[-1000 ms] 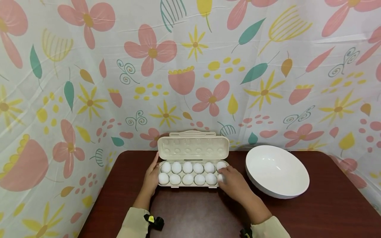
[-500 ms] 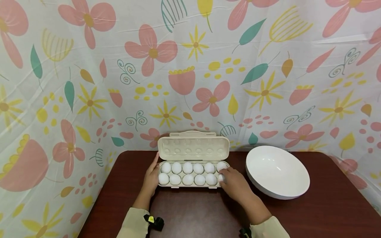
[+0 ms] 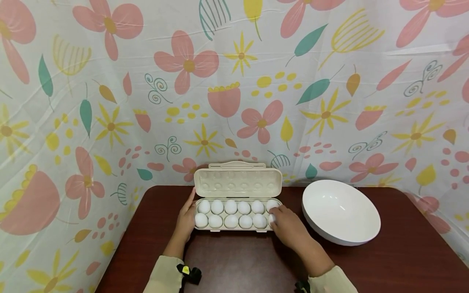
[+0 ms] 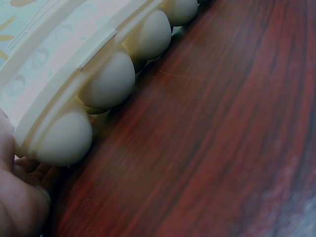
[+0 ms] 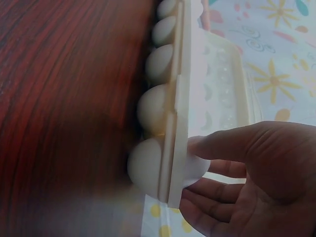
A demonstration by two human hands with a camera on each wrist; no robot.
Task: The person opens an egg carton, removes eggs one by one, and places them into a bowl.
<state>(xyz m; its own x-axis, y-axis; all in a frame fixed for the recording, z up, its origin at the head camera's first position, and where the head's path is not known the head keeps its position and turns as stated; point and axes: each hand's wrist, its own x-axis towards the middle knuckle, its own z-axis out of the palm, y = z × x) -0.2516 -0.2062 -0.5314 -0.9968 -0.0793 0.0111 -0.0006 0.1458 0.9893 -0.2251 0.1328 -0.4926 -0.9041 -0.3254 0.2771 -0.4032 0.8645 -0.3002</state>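
Note:
A cream egg carton (image 3: pixel 238 230) lies with its lid (image 3: pixel 238 183) raised at the back and two rows of white eggs (image 3: pixel 231 221) in it. At its left end, my left hand (image 3: pixel 185 221) grips the side; in the left wrist view that hand (image 4: pixel 19 197) has its fingers partly hidden behind the carton's end. My right hand (image 3: pixel 291 228) is at the opposite end, over the front corner egg (image 3: pixel 271 219). From the right wrist view, the thumb and fingers of the right hand (image 5: pixel 256 173) pinch that egg (image 5: pixel 195 170), which sits in its cup.
To the right of the carton stands a large white bowl (image 3: pixel 342 211) on the dark red-brown table (image 3: pixel 399 252). A floral cloth (image 3: pixel 227 122) hangs behind the table and along its left side. Black bands are at both wrists.

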